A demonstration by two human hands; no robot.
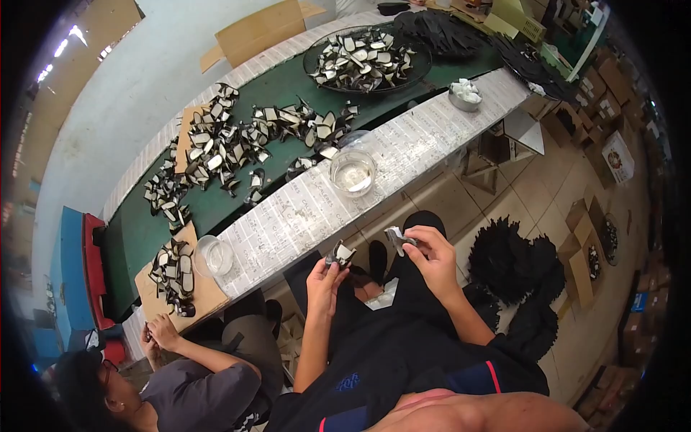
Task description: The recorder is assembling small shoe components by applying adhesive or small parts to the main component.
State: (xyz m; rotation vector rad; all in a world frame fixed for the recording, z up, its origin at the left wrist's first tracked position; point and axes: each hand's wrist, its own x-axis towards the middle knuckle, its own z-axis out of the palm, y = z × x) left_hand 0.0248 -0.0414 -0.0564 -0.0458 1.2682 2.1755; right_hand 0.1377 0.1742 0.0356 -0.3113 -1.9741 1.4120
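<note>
Work looks partway: a black-and-white piece [342,253] sits in the left hand [324,284] and a grey-and-white piece [395,238] in the right hand [436,261], both above the lap, apart; loose piles [216,147] on the green belt [121,248] and a heap [360,61] in the wide dish [429,65], can't tell which are finished. Left fingers close around their piece; right thumb and forefinger pinch theirs, nearly together.
</note>
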